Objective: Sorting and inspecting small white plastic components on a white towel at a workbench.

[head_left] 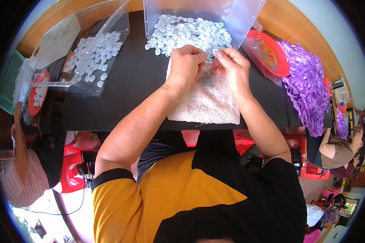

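My left hand [185,67] is closed in a pinch over the white towel [207,103]; what its fingertips hold, if anything, is too small to make out. Close beside it, my right hand [236,71] pinches a small white plastic piece [215,52] between thumb and forefinger. Just beyond both hands, a heap of similar small white plastic pieces [186,32] spills from a clear plastic bin [239,20] lying open toward me. The towel lies on the black table, partly hidden by my hands and forearms.
To the left is a clear bin [119,24] with more white pieces. Beyond it are a red dish [35,103] and a green tub [6,87]. A red round tray [278,60] and heaped purple ribbons [308,81] lie right. Other people sit at both sides.
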`<action>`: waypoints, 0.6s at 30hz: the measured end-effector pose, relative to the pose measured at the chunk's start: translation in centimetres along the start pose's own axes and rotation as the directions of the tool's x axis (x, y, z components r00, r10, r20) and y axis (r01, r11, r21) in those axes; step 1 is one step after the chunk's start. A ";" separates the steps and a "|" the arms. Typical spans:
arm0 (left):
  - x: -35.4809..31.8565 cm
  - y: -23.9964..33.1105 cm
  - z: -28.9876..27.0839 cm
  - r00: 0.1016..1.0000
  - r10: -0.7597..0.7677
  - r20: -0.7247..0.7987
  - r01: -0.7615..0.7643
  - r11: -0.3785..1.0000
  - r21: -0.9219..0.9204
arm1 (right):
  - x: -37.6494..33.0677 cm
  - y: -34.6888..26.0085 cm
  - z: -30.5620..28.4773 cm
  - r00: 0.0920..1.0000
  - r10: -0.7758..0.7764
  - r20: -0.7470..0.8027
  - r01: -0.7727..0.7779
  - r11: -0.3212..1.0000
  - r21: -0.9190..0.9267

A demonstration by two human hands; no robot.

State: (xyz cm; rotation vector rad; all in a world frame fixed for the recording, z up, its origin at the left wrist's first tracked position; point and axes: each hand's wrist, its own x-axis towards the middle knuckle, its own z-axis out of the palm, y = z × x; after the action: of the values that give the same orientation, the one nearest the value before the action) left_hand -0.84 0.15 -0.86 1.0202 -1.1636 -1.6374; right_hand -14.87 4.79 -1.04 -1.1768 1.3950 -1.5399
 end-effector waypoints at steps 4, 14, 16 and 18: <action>0.0 -0.1 0.1 1.000 0.000 0.009 0.000 1.000 0.007 | 0.1 -0.1 0.1 0.999 -0.032 0.008 0.032 0.999 0.016; -0.7 0.0 0.6 1.000 -0.013 0.008 0.013 0.999 0.049 | -0.2 -0.2 0.1 0.998 0.005 0.056 -0.003 0.999 -0.033; -0.7 -0.1 0.6 1.000 -0.013 0.004 0.013 0.998 0.057 | -0.2 -0.2 0.0 0.997 0.016 0.074 -0.014 0.999 -0.035; -0.7 -0.3 0.7 1.000 0.006 -0.004 -0.005 0.998 0.056 | -0.1 -0.1 0.0 0.995 0.028 0.094 -0.022 0.998 -0.065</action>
State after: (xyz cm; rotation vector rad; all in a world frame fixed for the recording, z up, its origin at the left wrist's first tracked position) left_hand -1.34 1.03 -0.94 1.0545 -1.2146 -1.6055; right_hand -14.86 4.86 -0.93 -1.2505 1.3997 -1.4128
